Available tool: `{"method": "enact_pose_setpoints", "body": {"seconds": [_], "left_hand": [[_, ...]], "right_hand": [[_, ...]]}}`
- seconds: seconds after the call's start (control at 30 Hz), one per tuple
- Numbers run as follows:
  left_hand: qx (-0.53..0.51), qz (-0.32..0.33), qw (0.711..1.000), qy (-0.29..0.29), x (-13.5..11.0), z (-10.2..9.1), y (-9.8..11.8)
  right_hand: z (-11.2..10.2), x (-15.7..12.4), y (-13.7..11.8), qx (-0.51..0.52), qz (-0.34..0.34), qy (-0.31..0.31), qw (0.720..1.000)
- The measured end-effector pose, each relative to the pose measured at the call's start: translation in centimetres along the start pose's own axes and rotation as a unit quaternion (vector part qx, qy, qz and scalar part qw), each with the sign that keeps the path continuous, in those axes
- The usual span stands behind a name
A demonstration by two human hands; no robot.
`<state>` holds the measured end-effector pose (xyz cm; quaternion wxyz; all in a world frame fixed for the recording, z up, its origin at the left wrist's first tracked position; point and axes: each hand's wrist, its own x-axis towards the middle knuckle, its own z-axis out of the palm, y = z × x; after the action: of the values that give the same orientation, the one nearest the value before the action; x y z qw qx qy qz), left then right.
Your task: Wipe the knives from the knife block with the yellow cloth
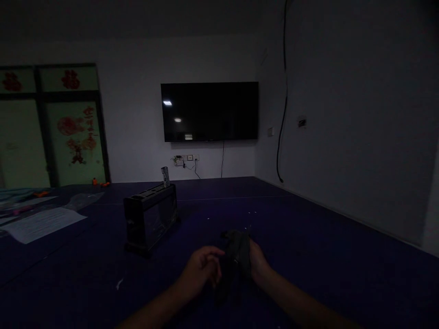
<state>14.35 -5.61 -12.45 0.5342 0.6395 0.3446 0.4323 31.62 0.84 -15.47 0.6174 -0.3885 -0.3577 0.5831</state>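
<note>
My right hand (259, 264) is closed round the right side of a dark grey cloth item (239, 252), holding it just above the table. Its soft folds and finger-like ends resemble a glove, but the dim light hides its exact kind. To the left of the cloth, my left hand (205, 267) has its fingers loosely bent and apart, the index fingertip close to the cloth's edge. Whether that fingertip touches it, I cannot tell.
A black box-shaped device (151, 217) stands on the dark blue table (302, 237), a small patterned object (165, 177) upright on top. Papers (44, 224) and plastic lie at left. A television (210, 112) hangs on the far wall; a black cable (283, 123) runs down the right wall.
</note>
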Motion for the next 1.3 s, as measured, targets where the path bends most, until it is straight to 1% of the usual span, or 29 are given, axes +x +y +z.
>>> {"method": "enact_pose_setpoints", "body": {"seconds": [0.07,0.13,0.23,0.3,0.37,0.4,0.43,0.47,0.5,0.53,0.57,0.63,0.7,0.73,0.77,0.87,0.9,0.93,1.03,1.1,1.23,1.3], "left_hand": [[0.093,0.034,0.995,-0.019,-0.8,0.4,0.4],[0.177,0.074,0.981,-0.014,-1.3,0.8,0.4],[0.258,0.111,0.960,-0.013,-1.4,1.2,0.2],[0.279,0.146,0.949,0.012,-1.3,1.3,0.6],[0.270,0.160,0.947,0.073,-1.4,1.3,1.9],[0.253,0.139,0.951,0.109,-1.5,1.1,3.1],[0.229,0.108,0.955,0.156,-1.6,0.8,4.6],[0.214,0.087,0.952,0.202,-1.8,0.4,6.3],[0.213,0.087,0.937,0.264,-1.8,-0.3,8.3],[0.222,0.105,0.910,0.334,-1.8,-1.1,10.5],[0.239,0.122,0.880,0.392,-1.6,-2.1,12.7],[0.259,0.163,0.825,0.476,-1.0,-4.6,17.0],[0.256,0.189,0.787,0.529,-0.1,-7.4,20.6],[0.265,0.195,0.773,0.543,0.4,-8.8,22.2],[0.279,0.194,0.767,0.545,0.9,-10.1,23.5],[0.342,0.206,0.717,0.572,1.7,-13.2,26.4],[0.371,0.206,0.696,0.579,1.7,-13.8,27.1],[0.403,0.191,0.674,0.590,1.7,-14.2,27.6],[0.500,0.165,0.628,0.573,1.5,-14.8,28.3],[0.529,0.145,0.618,0.563,1.4,-15.0,28.2],[0.528,0.125,0.633,0.552,1.8,-15.5,27.3],[0.551,0.125,0.625,0.538,2.1,-15.8,26.8]], "right_hand": [[0.2,-0.1,-0.1,0.010,0.017,-0.018,1.000],[0.5,-0.3,-0.1,0.019,0.032,-0.040,0.999],[1.0,-0.8,-0.1,0.029,0.042,-0.067,0.996],[1.2,-1.2,-0.1,0.031,0.039,-0.083,0.995],[1.4,-1.4,0.0,0.031,0.031,-0.096,0.994],[1.4,-1.6,0.1,0.024,0.022,-0.105,0.994],[1.4,-1.7,0.2,0.011,0.010,-0.117,0.993],[1.4,-1.7,0.3,-0.010,-0.004,-0.132,0.991],[1.4,-1.8,0.4,-0.037,-0.018,-0.150,0.988],[1.4,-1.9,0.5,-0.067,-0.029,-0.170,0.983],[1.4,-2.0,0.6,-0.096,-0.035,-0.188,0.977],[1.5,-2.2,0.8,-0.134,-0.038,-0.211,0.968],[1.5,-2.3,0.9,-0.148,-0.039,-0.218,0.964],[1.5,-2.3,0.9,-0.148,-0.040,-0.215,0.964],[1.5,-2.3,1.0,-0.148,-0.040,-0.212,0.965],[1.5,-2.1,1.1,-0.153,-0.037,-0.210,0.965],[1.4,-2.1,1.2,-0.155,-0.037,-0.211,0.965],[1.4,-2.1,1.2,-0.156,-0.037,-0.212,0.964],[1.4,-2.1,1.2,-0.155,-0.043,-0.216,0.963],[1.4,-2.1,1.2,-0.157,-0.045,-0.223,0.961],[1.4,-2.2,1.1,-0.155,-0.044,-0.216,0.963],[1.4,-2.3,1.1,-0.150,-0.047,-0.205,0.966]]}}
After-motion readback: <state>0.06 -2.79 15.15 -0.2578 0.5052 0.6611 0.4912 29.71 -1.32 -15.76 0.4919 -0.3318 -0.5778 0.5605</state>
